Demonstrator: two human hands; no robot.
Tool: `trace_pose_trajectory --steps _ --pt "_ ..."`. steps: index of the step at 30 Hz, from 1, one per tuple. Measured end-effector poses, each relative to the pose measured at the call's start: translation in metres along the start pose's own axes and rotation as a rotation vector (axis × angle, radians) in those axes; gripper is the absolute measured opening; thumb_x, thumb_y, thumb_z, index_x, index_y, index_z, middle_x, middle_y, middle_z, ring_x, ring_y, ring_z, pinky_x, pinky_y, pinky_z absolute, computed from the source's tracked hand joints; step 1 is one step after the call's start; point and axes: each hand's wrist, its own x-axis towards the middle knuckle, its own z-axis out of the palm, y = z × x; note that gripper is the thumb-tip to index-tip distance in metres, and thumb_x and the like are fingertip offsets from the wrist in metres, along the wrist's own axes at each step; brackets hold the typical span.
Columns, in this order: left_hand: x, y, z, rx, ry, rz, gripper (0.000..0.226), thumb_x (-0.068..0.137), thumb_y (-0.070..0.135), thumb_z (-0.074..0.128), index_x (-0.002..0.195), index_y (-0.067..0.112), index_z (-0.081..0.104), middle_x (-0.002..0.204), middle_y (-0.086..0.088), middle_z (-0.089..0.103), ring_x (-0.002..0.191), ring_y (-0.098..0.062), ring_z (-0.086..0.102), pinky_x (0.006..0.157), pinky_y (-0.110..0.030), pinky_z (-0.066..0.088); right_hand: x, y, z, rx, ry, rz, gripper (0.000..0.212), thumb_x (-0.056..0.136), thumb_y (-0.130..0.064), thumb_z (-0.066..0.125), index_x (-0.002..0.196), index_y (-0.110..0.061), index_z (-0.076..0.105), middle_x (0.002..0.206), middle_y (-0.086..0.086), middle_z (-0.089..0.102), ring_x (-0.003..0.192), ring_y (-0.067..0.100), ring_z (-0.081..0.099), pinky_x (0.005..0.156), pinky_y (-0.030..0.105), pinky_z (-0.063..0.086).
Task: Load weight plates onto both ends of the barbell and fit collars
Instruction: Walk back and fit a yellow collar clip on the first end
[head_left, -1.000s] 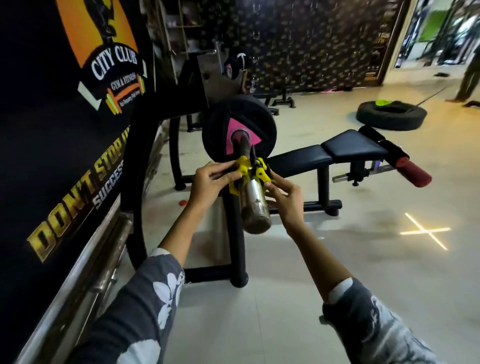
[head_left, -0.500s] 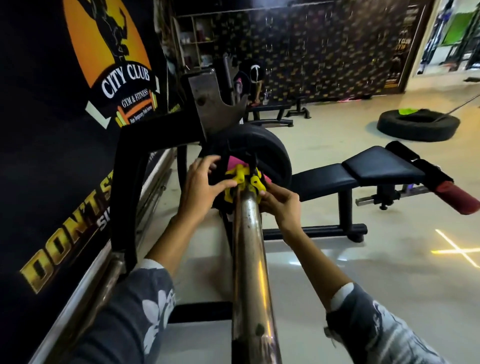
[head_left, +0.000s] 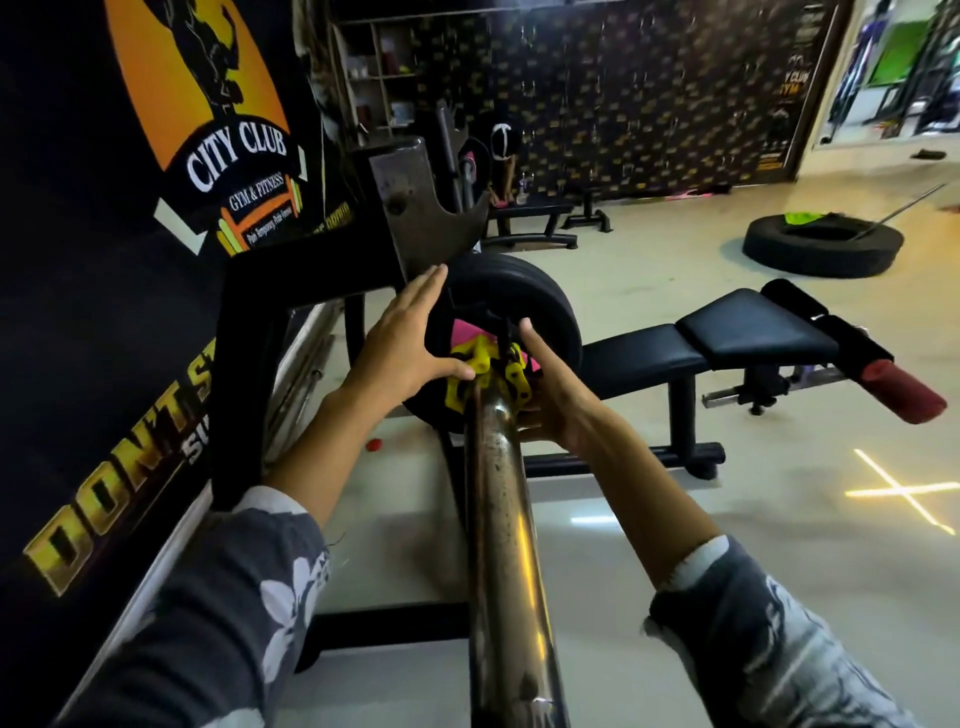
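Note:
The steel barbell sleeve (head_left: 501, 519) runs from under the camera to a black weight plate (head_left: 540, 306) with a pink centre. A yellow collar (head_left: 465, 366) with a black lever sits on the sleeve against the plate. My left hand (head_left: 400, 338) is at the collar's left side with the fingers stretched out and apart and only the thumb touching the collar. My right hand (head_left: 553, 395) cups the collar's right side, index finger pointing up along the plate. The bar's far end is hidden.
The bar rests in a black rack with a steel hook (head_left: 410, 208). A black wall banner (head_left: 104, 260) stands close on the left. A black bench (head_left: 748, 327) lies to the right and a tyre (head_left: 821, 254) beyond it. A small red object (head_left: 373, 445) is on the floor.
The collar has slid along the sleeve up to the plate. My left hand has spread its fingers off the collar. The camera has come closer over the bar.

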Motion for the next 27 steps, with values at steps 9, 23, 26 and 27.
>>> trace_pose_trajectory --steps 9,23,26,27 --pt "0.0 -0.006 -0.001 -0.007 -0.008 0.007 0.114 0.059 0.026 0.085 0.147 0.021 0.013 0.156 0.001 0.015 0.142 -0.016 0.016 0.111 -0.028 0.017 0.001 -0.012 0.006 -0.138 0.017 -0.056 0.088 0.064 -0.082 0.043 0.122 -0.018 0.056 0.113 0.013 0.064 0.098 0.028 0.064 0.068 0.038 0.055" --pt "-0.003 -0.007 -0.003 -0.023 -0.031 0.017 0.114 0.061 0.026 0.084 0.148 0.022 0.01 0.157 0.002 0.011 0.142 -0.015 0.012 0.108 -0.024 0.012 0.015 -0.017 0.004 0.013 0.115 -0.024 0.061 0.083 -0.054 0.053 0.125 -0.01 0.051 0.105 0.017 0.064 0.084 0.029 0.064 0.061 0.035 0.052" --pt "-0.002 -0.007 -0.003 -0.034 -0.016 0.021 0.114 0.061 0.026 0.084 0.148 0.021 0.012 0.157 0.002 0.013 0.142 -0.016 0.014 0.11 -0.027 0.015 0.013 -0.015 -0.001 0.076 0.105 0.012 0.057 0.086 -0.048 0.053 0.118 0.0 0.054 0.096 0.016 0.064 0.081 0.027 0.063 0.063 0.037 0.052" --pt "-0.003 -0.007 -0.002 -0.038 -0.014 0.022 0.113 0.061 0.026 0.085 0.148 0.021 0.012 0.157 0.001 0.014 0.142 -0.016 0.014 0.11 -0.028 0.015 0.012 -0.014 -0.003 0.098 0.096 0.02 0.053 0.087 -0.046 0.052 0.111 0.001 0.056 0.093 0.015 0.064 0.082 0.027 0.062 0.066 0.039 0.051"
